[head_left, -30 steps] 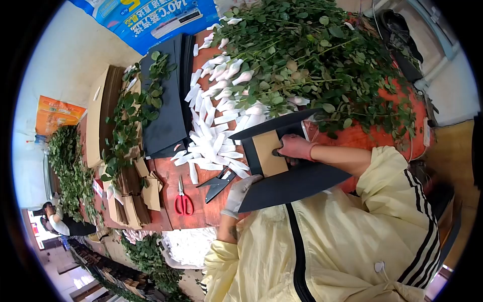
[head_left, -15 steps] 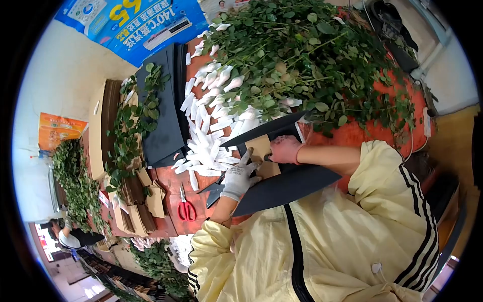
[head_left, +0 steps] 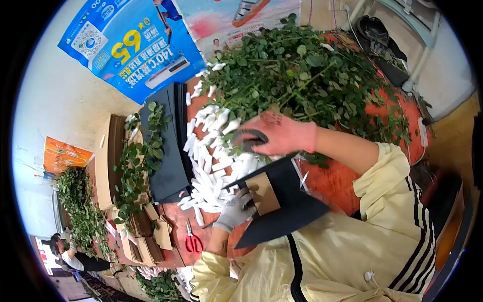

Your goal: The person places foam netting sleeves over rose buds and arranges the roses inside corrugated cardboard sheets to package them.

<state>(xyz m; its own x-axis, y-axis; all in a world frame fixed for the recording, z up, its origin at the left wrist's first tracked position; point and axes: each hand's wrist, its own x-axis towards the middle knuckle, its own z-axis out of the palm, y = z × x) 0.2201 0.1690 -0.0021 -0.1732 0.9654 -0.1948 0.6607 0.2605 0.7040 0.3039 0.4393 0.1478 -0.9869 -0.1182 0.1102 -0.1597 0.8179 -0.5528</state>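
A black wrapping sheet [head_left: 287,211] lies curved in front of me, with a tan cardboard piece [head_left: 263,194] on it. My left hand [head_left: 235,209], in a grey-white glove, holds the sheet's left edge, its fingertips beside the cardboard. Over the flowers, my right hand [head_left: 276,133] wears a pink glove with dark grey on the thumb. Its thumb and fingers look apart, though slightly blurred, and I see nothing held in it. Beneath and left of it are white-sleeved flower buds [head_left: 221,121] on leafy green stems [head_left: 307,70]. Many loose white sleeves [head_left: 211,176] are heaped nearby.
Red-handled scissors [head_left: 192,242] lie left of my left hand on the red table [head_left: 332,183]. Black sheets [head_left: 168,173] and cardboard stacks [head_left: 108,166] stand farther left, with leafy stems across them. Another person [head_left: 75,256] is at the far left.
My right hand has left the cardboard and moved up over the flowers. My left hand has shifted from the cardboard to the sheet's left edge. The view has tilted upward.
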